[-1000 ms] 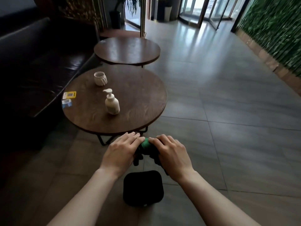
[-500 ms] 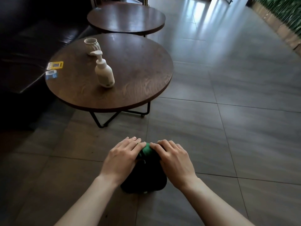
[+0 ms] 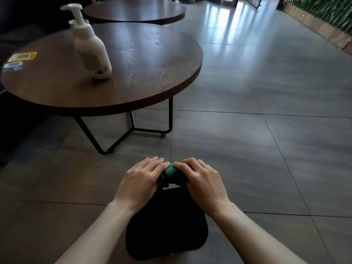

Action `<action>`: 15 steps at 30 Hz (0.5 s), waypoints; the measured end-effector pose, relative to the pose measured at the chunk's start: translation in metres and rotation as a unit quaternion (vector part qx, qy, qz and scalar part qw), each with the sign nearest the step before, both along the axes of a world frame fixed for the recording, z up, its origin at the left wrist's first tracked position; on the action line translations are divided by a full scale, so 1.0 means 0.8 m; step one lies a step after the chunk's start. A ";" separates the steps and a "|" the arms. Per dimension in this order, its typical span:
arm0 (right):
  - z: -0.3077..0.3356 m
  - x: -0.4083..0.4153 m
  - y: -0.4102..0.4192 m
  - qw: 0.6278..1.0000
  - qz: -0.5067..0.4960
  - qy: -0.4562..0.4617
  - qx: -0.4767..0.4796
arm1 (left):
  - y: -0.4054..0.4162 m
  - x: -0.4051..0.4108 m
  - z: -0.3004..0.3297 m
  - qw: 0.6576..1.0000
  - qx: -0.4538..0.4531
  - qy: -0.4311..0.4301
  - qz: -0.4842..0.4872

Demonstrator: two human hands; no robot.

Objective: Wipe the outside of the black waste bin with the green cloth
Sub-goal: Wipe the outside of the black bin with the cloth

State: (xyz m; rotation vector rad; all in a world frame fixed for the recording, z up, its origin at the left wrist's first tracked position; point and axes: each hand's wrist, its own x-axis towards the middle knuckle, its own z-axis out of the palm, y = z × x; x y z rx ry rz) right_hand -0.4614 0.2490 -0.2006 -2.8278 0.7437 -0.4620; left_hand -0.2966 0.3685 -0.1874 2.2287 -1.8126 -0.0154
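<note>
Camera dropped nearer; both hands unmoved. Left hand (image 3: 140, 181) and right hand (image 3: 204, 181) grip bunched green cloth (image 3: 171, 173) over black waste bin (image 3: 165, 231). Unfold cloth first, wipe sides flat.

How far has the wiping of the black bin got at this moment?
Done: no wiped patch can be told apart on the dark bin. In hand: the left hand and right hand both have a grip on the bunched green cloth at the bin's far edge. Left: the outside walls, as far as can be seen.
</note>
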 end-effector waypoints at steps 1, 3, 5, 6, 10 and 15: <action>-0.015 0.003 -0.006 1.000 0.001 0.000 -0.006 | -0.006 0.003 -0.016 1.000 -0.004 -0.004 0.000; -0.035 0.008 -0.017 1.000 -0.003 -0.007 0.000 | -0.015 0.008 -0.037 1.000 -0.010 -0.008 0.003; -0.054 0.010 -0.021 1.000 -0.003 -0.014 0.008 | -0.020 0.008 -0.058 1.000 -0.022 -0.010 0.008; -0.061 0.011 -0.024 1.000 -0.002 -0.020 0.012 | -0.022 0.009 -0.065 0.999 -0.029 -0.006 0.013; -0.081 0.015 -0.031 0.998 -0.005 -0.048 0.036 | -0.025 0.006 -0.085 0.998 -0.048 0.002 0.038; -0.093 0.014 -0.026 0.991 0.003 -0.105 0.077 | -0.024 -0.002 -0.099 0.993 -0.092 0.023 0.064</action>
